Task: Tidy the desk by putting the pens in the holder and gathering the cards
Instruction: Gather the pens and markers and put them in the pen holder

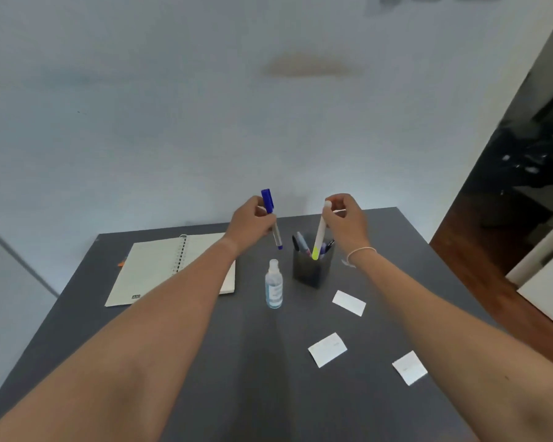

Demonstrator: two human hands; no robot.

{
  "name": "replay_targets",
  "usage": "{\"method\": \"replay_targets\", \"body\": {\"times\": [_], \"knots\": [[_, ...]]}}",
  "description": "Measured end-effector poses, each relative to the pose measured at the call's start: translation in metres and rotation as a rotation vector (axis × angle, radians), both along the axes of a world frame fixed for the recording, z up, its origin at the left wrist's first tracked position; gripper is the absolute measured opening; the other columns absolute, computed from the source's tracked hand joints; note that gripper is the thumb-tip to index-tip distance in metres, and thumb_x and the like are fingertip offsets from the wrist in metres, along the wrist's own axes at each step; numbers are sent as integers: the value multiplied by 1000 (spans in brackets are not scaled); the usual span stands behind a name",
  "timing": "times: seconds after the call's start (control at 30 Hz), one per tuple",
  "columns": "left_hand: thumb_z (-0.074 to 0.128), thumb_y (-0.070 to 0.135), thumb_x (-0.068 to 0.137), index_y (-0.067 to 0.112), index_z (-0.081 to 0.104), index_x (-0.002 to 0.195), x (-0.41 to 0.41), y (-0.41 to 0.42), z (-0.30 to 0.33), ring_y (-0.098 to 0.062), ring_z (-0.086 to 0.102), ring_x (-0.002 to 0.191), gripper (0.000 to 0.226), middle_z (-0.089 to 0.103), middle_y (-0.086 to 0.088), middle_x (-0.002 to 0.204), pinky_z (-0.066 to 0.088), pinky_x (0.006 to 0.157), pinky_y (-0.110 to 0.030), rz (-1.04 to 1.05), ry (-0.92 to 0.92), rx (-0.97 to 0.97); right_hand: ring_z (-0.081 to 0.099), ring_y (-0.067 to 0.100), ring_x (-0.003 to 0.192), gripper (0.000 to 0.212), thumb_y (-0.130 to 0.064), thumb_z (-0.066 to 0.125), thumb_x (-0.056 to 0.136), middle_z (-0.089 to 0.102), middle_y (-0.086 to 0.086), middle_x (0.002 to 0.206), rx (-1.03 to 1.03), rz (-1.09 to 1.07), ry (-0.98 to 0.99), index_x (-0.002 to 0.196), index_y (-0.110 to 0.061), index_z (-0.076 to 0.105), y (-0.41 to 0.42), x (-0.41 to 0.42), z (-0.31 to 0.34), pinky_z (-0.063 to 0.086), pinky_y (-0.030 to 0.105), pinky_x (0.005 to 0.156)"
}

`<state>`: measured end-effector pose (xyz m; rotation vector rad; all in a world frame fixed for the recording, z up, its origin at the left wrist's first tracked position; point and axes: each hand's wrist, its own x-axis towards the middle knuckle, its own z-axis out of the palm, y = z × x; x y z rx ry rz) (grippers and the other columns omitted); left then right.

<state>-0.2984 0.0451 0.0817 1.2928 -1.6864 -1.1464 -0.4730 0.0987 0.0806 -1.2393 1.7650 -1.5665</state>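
A dark pen holder (312, 271) stands near the back of the grey desk (205, 362) with several pens in it. My right hand (345, 223) grips a white highlighter (320, 233) by its top end; its yellow tip hangs at the holder's mouth. My left hand (251, 226) holds a blue-capped pen (271, 218) upright in the air, left of the holder. Three white cards lie apart on the desk: one (349, 302) in front of the holder, one (327, 349) nearer me, one (409, 367) at the right by my forearm.
A clear spray bottle (274, 283) stands just left of the holder, below my left hand. An open spiral notebook (160, 269) lies at the back left, partly under my left forearm. A wall rises behind the desk; wooden floor lies to the right.
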Motion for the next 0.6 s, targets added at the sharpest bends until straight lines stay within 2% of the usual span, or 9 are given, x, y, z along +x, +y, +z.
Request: {"method": "replay_targets", "body": {"times": [0.07, 0.17, 0.27, 0.33, 0.43, 0.6], "knots": [[59, 11, 83, 11, 53, 94, -20, -9, -1, -27, 63, 89, 13, 57, -4, 83, 57, 86, -38, 6, -1, 1, 55, 20, 79, 13, -16, 52, 90, 57, -3, 85, 7, -5, -5, 100, -14, 59, -8, -17, -2, 46, 19, 62], [61, 14, 84, 12, 54, 95, -40, -18, -7, -27, 63, 90, 14, 60, -7, 90, 56, 85, -37, 0, -29, 8, 56, 21, 79, 9, -15, 52, 90, 56, -5, 82, 16, 31, -26, 97, -18, 57, -18, -32, -9, 43, 18, 58], [63, 19, 84, 14, 55, 99, -49, -25, -15, -27, 63, 93, 18, 63, -11, 99, 56, 87, -40, -15, -81, 21, 58, 21, 85, 11, -15, 52, 91, 58, 1, 92, 16, 34, -70, 100, -16, 57, -27, -38, -13, 43, 16, 59], [64, 22, 84, 15, 54, 100, -52, -30, -21, -27, 62, 96, 20, 62, -8, 100, 55, 88, -42, -30, -152, 13, 57, 19, 86, 11, -14, 52, 91, 58, 1, 96, 22, 45, -67, 102, -16, 56, -33, -38, -16, 44, 13, 61], [65, 23, 83, 15, 55, 99, -55, -37, -27, -26, 60, 101, 20, 61, -5, 101, 54, 89, -43, -70, -224, 19, 55, 16, 87, 11, -14, 53, 91, 58, 1, 96, 73, 56, -32, 101, -17, 56, -41, -37, -26, 44, 14, 67], [64, 23, 84, 13, 58, 103, -54, -47, -35, -22, 58, 98, 23, 62, -5, 103, 52, 88, -39, -155, -286, 36, 56, 16, 82, 10, -12, 53, 89, 59, 3, 91, 143, 54, 8, 97, -14, 59, -43, -33, -50, 44, 16, 66]]}}
